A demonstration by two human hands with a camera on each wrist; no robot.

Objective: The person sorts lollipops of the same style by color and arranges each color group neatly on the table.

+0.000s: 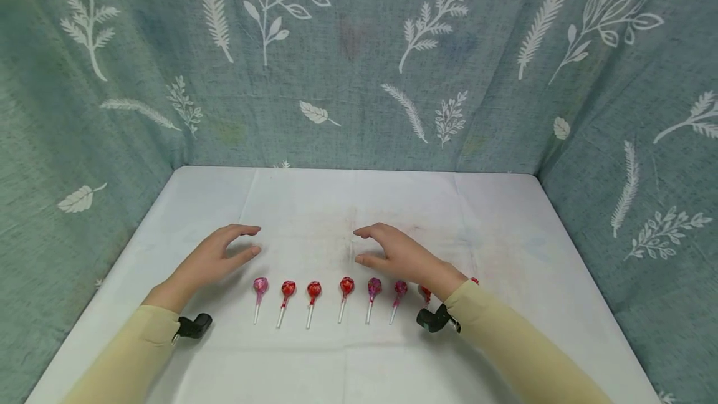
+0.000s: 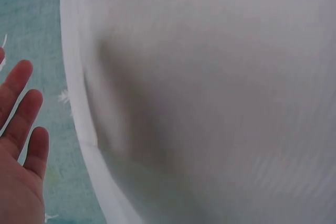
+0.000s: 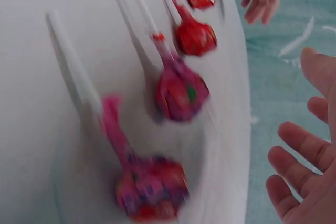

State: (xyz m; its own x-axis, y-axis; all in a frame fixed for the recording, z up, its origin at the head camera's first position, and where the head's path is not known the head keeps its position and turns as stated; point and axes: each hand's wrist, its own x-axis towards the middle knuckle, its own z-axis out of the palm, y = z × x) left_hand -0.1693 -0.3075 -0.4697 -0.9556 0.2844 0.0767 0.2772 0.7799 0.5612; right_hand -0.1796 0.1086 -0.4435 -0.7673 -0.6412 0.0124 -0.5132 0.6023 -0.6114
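Note:
A row of wrapped lollipops lies on the white tablecloth, sticks toward the person. From the left come a pink lollipop [image 1: 260,285], a red lollipop [image 1: 288,288] and another red one [image 1: 314,290]. Farther right are a red lollipop [image 1: 346,285] and a purple lollipop [image 1: 374,287]; those at the right end are partly hidden by the right forearm. My left hand [image 1: 210,260], holding nothing, hovers left of and beyond the pink lollipop. Beyond the row's right half, my right hand [image 1: 404,257] is empty too. Spread fingers show in both wrist views, apart from any lollipop [image 3: 181,95].
The white cloth [image 1: 303,204] covers a table with rounded far corners. Blue-green curtains [image 1: 359,111] with white leaf prints stand behind and on both sides. Each wrist carries a black camera, one on the left [image 1: 193,326] and one on the right [image 1: 434,318].

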